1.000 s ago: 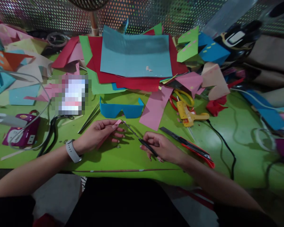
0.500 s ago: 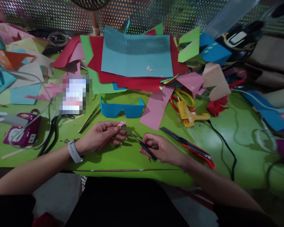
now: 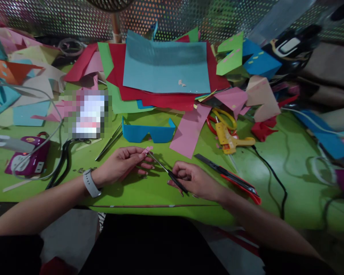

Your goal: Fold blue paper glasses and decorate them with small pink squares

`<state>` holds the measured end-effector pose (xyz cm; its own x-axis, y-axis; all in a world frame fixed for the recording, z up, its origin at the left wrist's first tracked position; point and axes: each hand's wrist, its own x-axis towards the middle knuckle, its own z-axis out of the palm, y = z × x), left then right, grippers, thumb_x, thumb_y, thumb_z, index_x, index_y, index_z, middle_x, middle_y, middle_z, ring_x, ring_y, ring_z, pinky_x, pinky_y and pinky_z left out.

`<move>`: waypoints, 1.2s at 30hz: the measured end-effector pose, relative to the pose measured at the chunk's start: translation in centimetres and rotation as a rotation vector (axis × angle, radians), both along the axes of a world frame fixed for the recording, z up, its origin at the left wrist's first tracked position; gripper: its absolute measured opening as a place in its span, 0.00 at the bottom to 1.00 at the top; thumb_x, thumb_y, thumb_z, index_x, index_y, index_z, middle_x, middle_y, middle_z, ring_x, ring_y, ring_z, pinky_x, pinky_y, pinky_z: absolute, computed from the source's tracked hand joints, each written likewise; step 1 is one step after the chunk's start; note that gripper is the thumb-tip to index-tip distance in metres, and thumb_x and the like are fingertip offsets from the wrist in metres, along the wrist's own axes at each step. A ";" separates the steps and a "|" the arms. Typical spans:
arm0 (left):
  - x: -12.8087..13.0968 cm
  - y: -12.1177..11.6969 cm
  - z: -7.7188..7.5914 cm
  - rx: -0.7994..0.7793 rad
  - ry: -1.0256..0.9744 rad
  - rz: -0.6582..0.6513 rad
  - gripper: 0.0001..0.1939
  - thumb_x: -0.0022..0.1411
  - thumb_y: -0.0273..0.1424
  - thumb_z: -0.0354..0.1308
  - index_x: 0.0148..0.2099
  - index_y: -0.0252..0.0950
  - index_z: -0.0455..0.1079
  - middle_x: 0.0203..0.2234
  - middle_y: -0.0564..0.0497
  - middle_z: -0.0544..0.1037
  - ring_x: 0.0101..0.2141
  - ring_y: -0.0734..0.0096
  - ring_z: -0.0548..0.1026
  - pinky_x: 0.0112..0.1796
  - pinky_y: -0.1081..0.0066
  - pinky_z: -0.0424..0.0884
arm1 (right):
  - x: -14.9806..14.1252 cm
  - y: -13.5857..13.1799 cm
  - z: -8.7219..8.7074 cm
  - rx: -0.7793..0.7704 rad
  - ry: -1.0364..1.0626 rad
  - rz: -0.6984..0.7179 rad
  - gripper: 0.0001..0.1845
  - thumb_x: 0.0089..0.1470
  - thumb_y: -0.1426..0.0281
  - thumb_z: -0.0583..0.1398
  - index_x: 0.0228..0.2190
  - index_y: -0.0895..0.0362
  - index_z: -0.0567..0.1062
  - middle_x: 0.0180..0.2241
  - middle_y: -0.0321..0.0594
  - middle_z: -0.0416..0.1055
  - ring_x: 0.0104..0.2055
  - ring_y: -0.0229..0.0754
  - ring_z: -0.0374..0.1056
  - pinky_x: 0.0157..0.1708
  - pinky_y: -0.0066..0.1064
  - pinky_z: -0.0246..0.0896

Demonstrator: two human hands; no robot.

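Between the thumb and forefinger of my left hand (image 3: 129,162) is a tiny piece of pink paper (image 3: 149,149); the other fingers are loosely spread. My right hand (image 3: 190,177) grips slim scissors (image 3: 160,164) with black handles, seen nearly edge-on. Their thin metal tip reaches the pink piece at my left fingertips; whether the blades are parted is too small to tell. Just beyond my hands stand blue paper glasses (image 3: 148,133) with folded side arms. A pink paper strip (image 3: 190,131) lies to their right.
Tweezers (image 3: 110,141) and a phone with a blurred screen (image 3: 90,116) lie left. At right are a red-and-black box cutter (image 3: 229,177) and a yellow glue gun (image 3: 227,139) with a black cord. Stacked coloured sheets (image 3: 166,67) stand behind. A purple power socket (image 3: 28,156) has cables around it.
The scissors' tip has shifted slightly left and up, onto the pink paper piece, and their handle has tilted a little. My left hand stays almost still.
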<state>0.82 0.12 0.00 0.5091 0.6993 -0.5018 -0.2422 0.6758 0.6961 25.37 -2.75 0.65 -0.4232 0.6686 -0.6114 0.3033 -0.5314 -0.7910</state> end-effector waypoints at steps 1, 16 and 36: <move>0.0 0.0 0.1 -0.002 0.003 0.000 0.12 0.61 0.33 0.67 0.44 0.32 0.75 0.38 0.45 0.82 0.35 0.72 0.81 0.35 0.73 0.78 | 0.0 0.0 0.1 0.000 -0.008 0.002 0.30 0.36 0.49 0.72 0.25 0.54 0.64 0.18 0.27 0.66 0.21 0.31 0.60 0.21 0.24 0.54; -0.3 0.1 0.2 0.001 0.027 -0.014 0.14 0.63 0.33 0.64 0.49 0.33 0.74 0.39 0.43 0.82 0.35 0.69 0.82 0.35 0.72 0.79 | 0.1 0.3 0.2 -0.029 -0.053 -0.004 0.29 0.38 0.48 0.70 0.25 0.53 0.62 0.17 0.27 0.65 0.17 0.31 0.61 0.14 0.22 0.50; -0.1 0.0 0.2 0.013 0.020 -0.032 0.12 0.64 0.33 0.64 0.47 0.32 0.74 0.39 0.44 0.82 0.36 0.71 0.81 0.37 0.72 0.78 | -0.1 0.2 0.8 -0.017 -0.021 0.030 0.30 0.36 0.49 0.72 0.25 0.54 0.63 0.18 0.27 0.65 0.20 0.31 0.60 0.18 0.23 0.51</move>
